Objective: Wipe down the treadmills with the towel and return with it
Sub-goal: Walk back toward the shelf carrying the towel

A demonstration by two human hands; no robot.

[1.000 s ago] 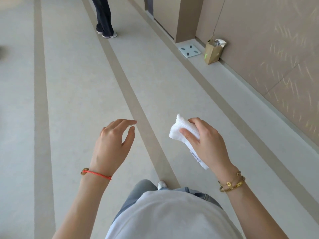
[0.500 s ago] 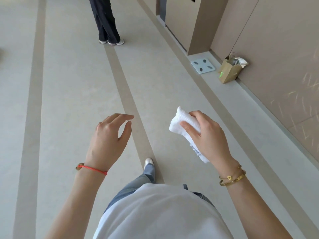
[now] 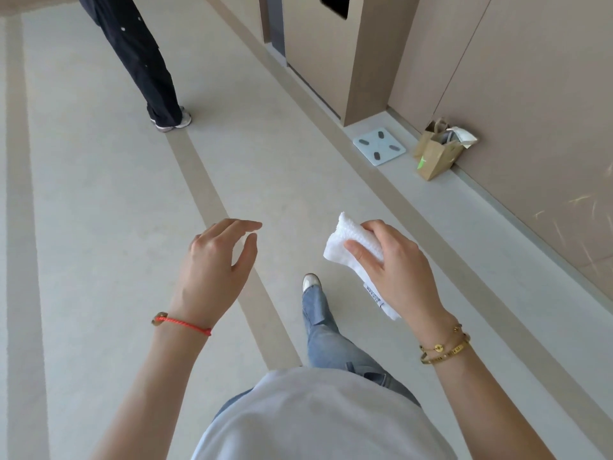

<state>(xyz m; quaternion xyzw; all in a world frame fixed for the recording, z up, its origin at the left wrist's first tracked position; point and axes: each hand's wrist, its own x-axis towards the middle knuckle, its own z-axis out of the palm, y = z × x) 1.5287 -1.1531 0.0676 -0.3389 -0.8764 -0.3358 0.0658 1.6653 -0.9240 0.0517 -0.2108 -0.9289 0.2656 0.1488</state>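
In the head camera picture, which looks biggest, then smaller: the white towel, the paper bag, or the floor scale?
1. towel, though it is nearest the camera
2. paper bag and floor scale look about alike, so no ranking

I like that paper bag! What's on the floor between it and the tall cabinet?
A square scale lies flat between the bag and cabinet, in the head view.

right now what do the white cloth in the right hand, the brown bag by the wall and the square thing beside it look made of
White folded towel, gripped by the right hand: soft woven cotton-like cloth, ribbed matte texture, sewn label. Brown handled bag: kraft paper, matte, creased. Pale blue square scale: looks like smooth glass or plastic with dark oval pads; can't tell which.
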